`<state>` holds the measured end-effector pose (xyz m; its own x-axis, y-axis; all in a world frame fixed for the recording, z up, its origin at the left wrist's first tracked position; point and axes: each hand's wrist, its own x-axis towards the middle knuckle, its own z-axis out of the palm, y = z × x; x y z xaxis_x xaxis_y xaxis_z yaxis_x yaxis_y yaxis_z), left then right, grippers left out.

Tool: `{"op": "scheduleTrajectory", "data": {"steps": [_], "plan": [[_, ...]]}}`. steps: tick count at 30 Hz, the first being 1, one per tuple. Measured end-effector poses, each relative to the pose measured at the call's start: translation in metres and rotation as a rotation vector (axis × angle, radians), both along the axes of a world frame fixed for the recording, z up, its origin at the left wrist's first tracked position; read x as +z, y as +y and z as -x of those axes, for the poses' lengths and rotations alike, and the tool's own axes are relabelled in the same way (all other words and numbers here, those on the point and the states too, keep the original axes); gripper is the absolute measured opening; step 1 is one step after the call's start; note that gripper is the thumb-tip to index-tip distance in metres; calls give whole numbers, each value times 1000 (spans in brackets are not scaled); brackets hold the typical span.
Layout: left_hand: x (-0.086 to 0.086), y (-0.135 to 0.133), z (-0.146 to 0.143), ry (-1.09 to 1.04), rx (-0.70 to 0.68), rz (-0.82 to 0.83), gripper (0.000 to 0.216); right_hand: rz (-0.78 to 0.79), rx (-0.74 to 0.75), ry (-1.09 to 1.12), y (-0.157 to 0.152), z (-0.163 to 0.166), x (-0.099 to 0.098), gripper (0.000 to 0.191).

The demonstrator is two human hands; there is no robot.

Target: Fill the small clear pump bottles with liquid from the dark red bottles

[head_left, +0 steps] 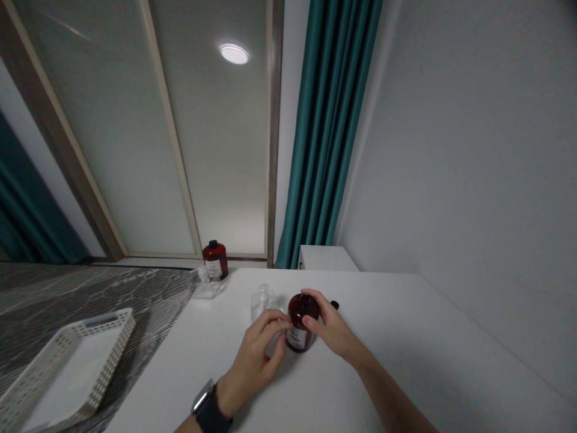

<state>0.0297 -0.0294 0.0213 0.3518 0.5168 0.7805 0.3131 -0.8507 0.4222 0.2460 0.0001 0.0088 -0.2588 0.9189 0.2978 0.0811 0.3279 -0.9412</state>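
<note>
A dark red-brown bottle (297, 313) with a white label stands on the white table (378, 367). My right hand (332, 331) is closed round its right side, thumb across the front and fingers over the shoulder. My left hand (259, 349) is at the bottle's left side with bent fingers; its fingertips appear to touch the edge, with thumb and forefinger slightly apart. Behind my left hand lies a clear plastic wrapper (260, 300) with a clear piece on it, partly hidden. A small black round thing (334, 305), perhaps a cap, shows just beyond my right hand.
A second red-brown bottle (215, 260) with a black cap stands at the table's far left corner, beside another clear packet (207, 288). A white perforated basket (121, 337) sits lower left. Beyond are a white cabinet (327, 257), teal curtain (331, 132) and frosted door (216, 150).
</note>
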Motion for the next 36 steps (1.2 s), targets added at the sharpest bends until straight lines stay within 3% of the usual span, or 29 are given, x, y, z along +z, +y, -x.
{"op": "scheduleTrajectory", "data": {"steps": [11,17,28,31,36], "plan": [[-1,-2,-3,31,-27,-12,29,93,-228,97,73,-17,7,51],[-1,-7,-4,94,-49,15,27,85,-308,117,94,-23,3,47],[-1,-7,-4,186,-71,35,24,72,-389,142,92,-17,-1,54],[-3,-5,-4,201,-81,41,24,36,-479,151,85,-18,3,58],[-6,-3,-4,205,-73,30,25,-79,-639,178,53,-15,12,45]]}}
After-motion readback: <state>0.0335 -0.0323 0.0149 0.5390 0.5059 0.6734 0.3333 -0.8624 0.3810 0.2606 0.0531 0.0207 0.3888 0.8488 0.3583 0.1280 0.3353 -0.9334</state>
